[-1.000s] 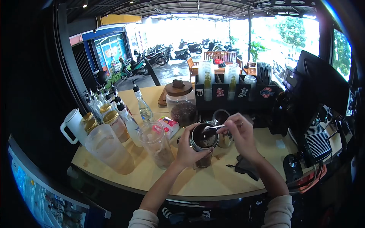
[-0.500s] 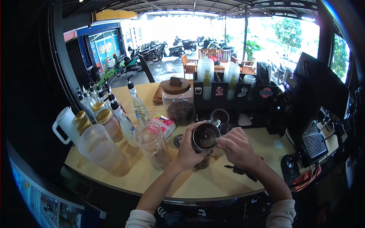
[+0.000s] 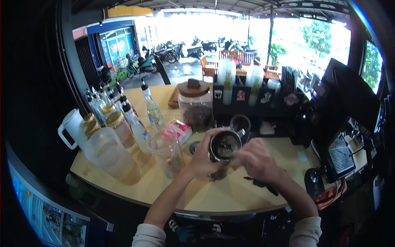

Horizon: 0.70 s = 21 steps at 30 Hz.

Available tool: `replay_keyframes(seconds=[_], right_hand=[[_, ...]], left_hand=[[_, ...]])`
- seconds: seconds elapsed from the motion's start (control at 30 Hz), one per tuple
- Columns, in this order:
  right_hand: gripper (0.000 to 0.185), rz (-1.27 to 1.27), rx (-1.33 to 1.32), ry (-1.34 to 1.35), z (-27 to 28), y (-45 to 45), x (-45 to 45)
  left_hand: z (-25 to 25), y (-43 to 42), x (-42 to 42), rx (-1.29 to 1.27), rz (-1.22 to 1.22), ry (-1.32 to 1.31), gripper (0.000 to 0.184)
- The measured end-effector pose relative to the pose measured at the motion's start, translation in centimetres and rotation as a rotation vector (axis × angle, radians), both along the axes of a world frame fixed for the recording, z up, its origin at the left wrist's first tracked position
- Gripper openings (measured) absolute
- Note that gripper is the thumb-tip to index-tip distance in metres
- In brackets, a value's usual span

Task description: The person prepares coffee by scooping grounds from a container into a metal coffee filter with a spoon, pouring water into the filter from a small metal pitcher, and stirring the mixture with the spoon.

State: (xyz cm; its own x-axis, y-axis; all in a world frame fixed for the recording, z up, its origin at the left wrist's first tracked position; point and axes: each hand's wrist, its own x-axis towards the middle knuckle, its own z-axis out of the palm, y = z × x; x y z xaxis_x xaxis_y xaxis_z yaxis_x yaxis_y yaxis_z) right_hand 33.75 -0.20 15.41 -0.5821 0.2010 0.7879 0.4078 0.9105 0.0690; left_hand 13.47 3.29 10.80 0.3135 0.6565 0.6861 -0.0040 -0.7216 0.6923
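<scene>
My left hand (image 3: 202, 155) is wrapped round a round metal cup (image 3: 212, 157), tilted so that its dark inside faces me. Dark liquid or wet matter with a lighter patch shows in the bottom. A short metal spout or handle projects at the cup's upper right. Beside the right rim, my right hand (image 3: 259, 160) is closed in a pinch and smeared by motion. Whatever its fingers hold is too small or blurred to make out. Partly hidden below the cup, a dark brown container (image 3: 220, 173) stands on the counter.
On the wooden counter (image 3: 197, 197), a clear plastic jug (image 3: 158, 148) and a frosted pitcher (image 3: 105, 154) stand left. Behind are pump bottles (image 3: 152, 108), a wooden-lidded jar (image 3: 195, 109), a pink-white packet (image 3: 181, 131) and a cup rack (image 3: 230, 101). A black machine (image 3: 349, 94) stands right.
The view has shifted a little. My left hand still holds the cup, now turned slightly. My right hand has moved slightly at the rim and blurred.
</scene>
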Motion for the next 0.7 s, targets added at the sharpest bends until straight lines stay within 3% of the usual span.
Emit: replay_keyframes(seconds=[0.07,0.1,0.3,0.7], right_hand=[[0.028,0.008,0.088,0.012,0.6,-0.1,-0.4],[0.029,-0.032,0.074,0.054,0.8,0.2,-0.1],[0.031,0.012,0.061,-0.040,0.5,-0.1,0.5],[0.031,-0.025,0.095,0.018,0.3,-0.3,0.5]], left_hand=[[-0.3,0.0,0.0,-0.015,-0.020,0.061,0.087],[-0.2,-0.3,0.3,-0.047,-0.029,-0.002,0.080],[0.5,-0.5,0.3,-0.008,-0.009,0.038,0.082],[0.2,-0.6,0.3,0.015,0.062,0.049,0.080]])
